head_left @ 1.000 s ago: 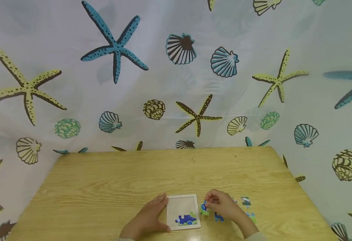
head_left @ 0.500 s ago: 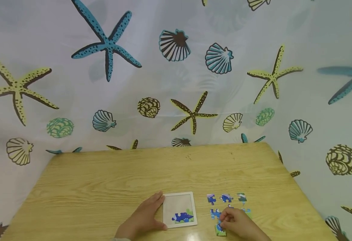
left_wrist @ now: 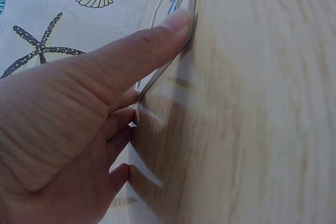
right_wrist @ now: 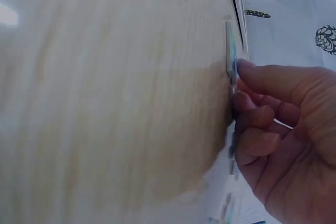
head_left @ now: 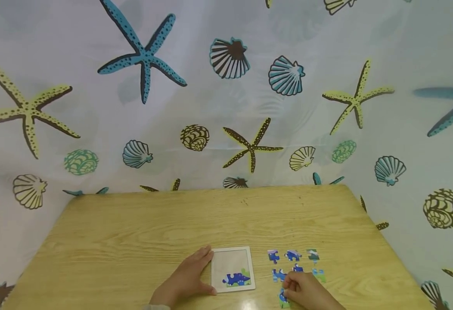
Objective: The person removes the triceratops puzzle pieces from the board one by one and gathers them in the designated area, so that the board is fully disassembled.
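Observation:
A square puzzle tray (head_left: 232, 249) with a pale rim lies on the table. Joined blue and green puzzle pieces (head_left: 237, 279) fill its lower right part. My left hand (head_left: 187, 275) rests along the tray's left side, thumb at the lower corner and fingers by the upper one. In the left wrist view the thumb (left_wrist: 157, 38) touches the tray's edge. To the right, my right hand (head_left: 304, 290) pinches a blue and green puzzle piece (head_left: 283, 300) at the table's surface. The right wrist view shows that piece (right_wrist: 229, 51) edge-on beside the thumb; the fingers are curled.
Several loose puzzle pieces lie in rows right of the tray, among them a blue one (head_left: 293, 255), a dark green one (head_left: 312, 254) and a green-blue one (head_left: 319, 275). The wooden table (head_left: 153, 224) backs onto a shell-and-starfish curtain (head_left: 195, 99).
My right hand has carried its puzzle piece from beside the tray rightward and nearer to me, below the loose pieces. The left hand stays at the tray.

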Tool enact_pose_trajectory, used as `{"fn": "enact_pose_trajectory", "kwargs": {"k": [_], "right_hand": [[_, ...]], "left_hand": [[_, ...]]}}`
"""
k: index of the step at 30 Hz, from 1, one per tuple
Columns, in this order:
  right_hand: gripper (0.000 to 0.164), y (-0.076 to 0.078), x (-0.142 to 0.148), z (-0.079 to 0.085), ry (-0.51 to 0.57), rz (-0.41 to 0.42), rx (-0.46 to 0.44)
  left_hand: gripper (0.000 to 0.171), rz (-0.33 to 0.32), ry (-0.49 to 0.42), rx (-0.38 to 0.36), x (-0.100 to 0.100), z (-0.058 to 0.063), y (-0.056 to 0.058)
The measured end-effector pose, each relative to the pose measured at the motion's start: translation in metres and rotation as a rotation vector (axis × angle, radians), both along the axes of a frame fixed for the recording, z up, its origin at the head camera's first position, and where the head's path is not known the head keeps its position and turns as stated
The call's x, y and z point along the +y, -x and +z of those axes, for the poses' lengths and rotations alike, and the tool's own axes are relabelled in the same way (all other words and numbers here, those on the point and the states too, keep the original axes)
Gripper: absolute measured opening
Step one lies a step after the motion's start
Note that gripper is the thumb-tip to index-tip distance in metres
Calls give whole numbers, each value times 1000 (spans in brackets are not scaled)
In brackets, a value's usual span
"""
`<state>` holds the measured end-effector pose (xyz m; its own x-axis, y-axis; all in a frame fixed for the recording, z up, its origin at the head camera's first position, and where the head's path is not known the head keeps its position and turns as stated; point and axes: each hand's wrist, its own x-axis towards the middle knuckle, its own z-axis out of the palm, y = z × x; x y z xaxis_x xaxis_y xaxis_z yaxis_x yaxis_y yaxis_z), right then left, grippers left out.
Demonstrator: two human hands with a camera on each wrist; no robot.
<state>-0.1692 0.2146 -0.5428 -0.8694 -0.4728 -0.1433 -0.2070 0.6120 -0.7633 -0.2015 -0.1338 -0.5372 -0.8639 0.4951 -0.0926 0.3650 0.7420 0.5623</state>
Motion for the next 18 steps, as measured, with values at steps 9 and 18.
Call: {"fn": "enact_pose_trajectory", "kwargs": {"k": [9,18], "right_hand": [[9,6,-53,32,-81,79,190],[19,32,-110,20,-25,117,105]], "left_hand": [[102,-5,1,10,-1,3,0],[100,-9,-37,21,-3,5,-3]]}}
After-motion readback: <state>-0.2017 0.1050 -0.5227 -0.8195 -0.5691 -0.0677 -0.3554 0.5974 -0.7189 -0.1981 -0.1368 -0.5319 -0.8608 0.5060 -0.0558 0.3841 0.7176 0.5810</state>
